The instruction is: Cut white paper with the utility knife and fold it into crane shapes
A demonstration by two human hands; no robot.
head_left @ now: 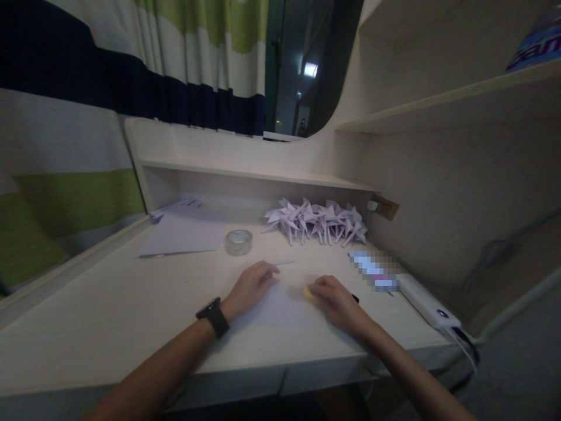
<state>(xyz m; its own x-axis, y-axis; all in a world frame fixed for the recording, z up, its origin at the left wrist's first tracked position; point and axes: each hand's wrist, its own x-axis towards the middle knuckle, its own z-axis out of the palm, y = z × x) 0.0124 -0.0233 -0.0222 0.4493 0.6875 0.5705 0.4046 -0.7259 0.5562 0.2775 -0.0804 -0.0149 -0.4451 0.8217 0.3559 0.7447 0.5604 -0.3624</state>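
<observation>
A white sheet of paper (283, 310) lies on the desk between my hands, pale against the surface. My left hand (254, 286), with a black watch (213, 316) on its wrist, rests at the sheet's left edge. Its fingers are loosely bent, with a gap between thumb and forefinger. Just beyond the fingertips is a thin white paper stick (284, 262). Over the sheet's right side, my right hand (335, 299) pinches a small yellow object (308, 291), too blurred to name. Something small and black (355, 298) shows behind that hand.
A roll of clear tape (239, 242) stands behind my left hand. Stacked paper (182, 231) lies at the back left. Several folded paper pinwheel-like shapes (318, 221) line the back. To the right are a blurred-out phone (374, 272) and a white power strip (429, 301) with cables.
</observation>
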